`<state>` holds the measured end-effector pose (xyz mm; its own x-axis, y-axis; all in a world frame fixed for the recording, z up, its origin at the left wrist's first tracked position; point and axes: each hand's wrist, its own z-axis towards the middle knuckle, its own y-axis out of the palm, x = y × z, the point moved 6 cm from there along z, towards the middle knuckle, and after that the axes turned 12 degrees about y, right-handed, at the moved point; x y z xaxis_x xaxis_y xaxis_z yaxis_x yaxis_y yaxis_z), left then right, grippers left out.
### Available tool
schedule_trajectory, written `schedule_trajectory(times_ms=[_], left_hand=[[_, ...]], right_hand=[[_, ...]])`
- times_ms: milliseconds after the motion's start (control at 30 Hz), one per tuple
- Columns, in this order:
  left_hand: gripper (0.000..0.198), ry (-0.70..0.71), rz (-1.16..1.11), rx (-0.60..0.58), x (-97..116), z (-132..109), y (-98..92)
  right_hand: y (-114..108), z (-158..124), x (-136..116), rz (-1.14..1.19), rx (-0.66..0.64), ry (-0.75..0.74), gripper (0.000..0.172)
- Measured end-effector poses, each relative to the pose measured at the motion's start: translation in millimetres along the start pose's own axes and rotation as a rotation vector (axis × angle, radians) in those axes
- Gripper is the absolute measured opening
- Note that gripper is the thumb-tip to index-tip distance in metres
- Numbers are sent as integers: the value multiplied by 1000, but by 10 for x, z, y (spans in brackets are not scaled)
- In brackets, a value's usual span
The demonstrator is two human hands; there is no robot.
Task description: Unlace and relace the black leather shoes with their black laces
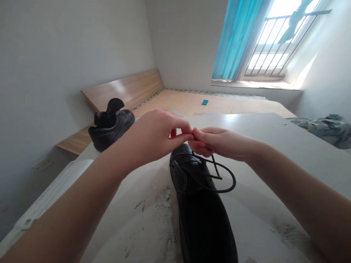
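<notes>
A black leather shoe (204, 212) lies lengthwise on the white tabletop in front of me, its near end cut off by the bottom of the view. Its thin black shoelace (232, 186) makes a loose loop to the right and runs up under my fingers. Above the shoe's far end, my left hand (164, 133) is closed in a pinch, its fingertips touching those of my right hand (212, 141). My right hand is closed too, with the lace rising into it. The bit of lace between the fingertips is mostly hidden.
Another black shoe (111, 126) stands at the far left with dark material sticking out of it. A white plastic piece (55, 193) lies along the left edge. Beyond the white table (255, 128) are a wooden bed board (175, 102), a small teal item (204, 102) and a bundled cloth (329, 128).
</notes>
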<state>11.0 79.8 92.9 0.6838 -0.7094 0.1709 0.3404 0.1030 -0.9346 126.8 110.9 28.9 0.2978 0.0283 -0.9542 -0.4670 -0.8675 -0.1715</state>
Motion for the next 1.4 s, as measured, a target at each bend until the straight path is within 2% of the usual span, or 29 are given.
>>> schedule_trajectory(times_ms=[133, 200, 267, 333, 400, 467, 567, 667, 733, 800, 867, 900, 967, 1033, 1067, 1133, 1233, 1300, 1400], left_hand=[[22, 10, -6, 34, 24, -10, -35], [22, 13, -37, 80, 30, -15, -45], [20, 22, -119, 199, 25, -22, -62], [15, 23, -271, 314, -3, -30, -40], [30, 7, -466, 330, -32, -18, 57], [49, -13, -695, 208, -10, 16, 228], [63, -1, -1130, -92, 191, 38, 475], [51, 53, -1460, -351, 454, -12, 543], [29, 103, -1549, -388, 534, -40, 476], [11, 88, -1512, -284, 476, -32, 382], [11, 5, -1327, -77, 299, -3, 282], [13, -35, -1213, 18, 206, 7, 236], [13, -69, -1048, 128, 81, 22, 181], [13, -62, -992, 157, 28, 35, 179], [13, -60, -987, 158, 14, 37, 187], [13, -54, -987, 106, 17, 36, 225], [19, 3, -907, -122, 95, 15, 339], [33, 36, -741, -268, 122, -8, 437], [51, -11, -560, -406, 68, -36, 602]], right_hand=[[-17, -41, -51, -111, 48, 23, 47], [-56, -92, -151, -233, 168, -26, 44], [-107, -180, -311, -338, 364, -142, 42], [-140, -306, -468, -300, 530, -264, 41], [-145, -417, -561, -95, 562, -318, 39], [-121, -494, -605, 131, 511, -298, 38], [-95, -612, -682, 260, 541, -305, 36], [-101, -718, -762, 229, 674, -406, 30], [-113, -800, -805, 127, 815, -492, 29], [-110, -929, -859, -78, 1029, -610, 33], [-44, -1003, -904, -398, 1185, -660, 34], [-2, -990, -911, -579, 1214, -634, 33], [53, -873, -868, -871, 1150, -486, 30], [41, -749, -783, -891, 1015, -337, 31], [17, -698, -738, -769, 930, -287, 34], [-17, -609, -663, -374, 724, -229, 38], [9, -539, -646, 134, 468, -199, 37], [23, -555, -679, 300, 439, -211, 32], [33, -638, -704, 432, 540, -262, 30]])
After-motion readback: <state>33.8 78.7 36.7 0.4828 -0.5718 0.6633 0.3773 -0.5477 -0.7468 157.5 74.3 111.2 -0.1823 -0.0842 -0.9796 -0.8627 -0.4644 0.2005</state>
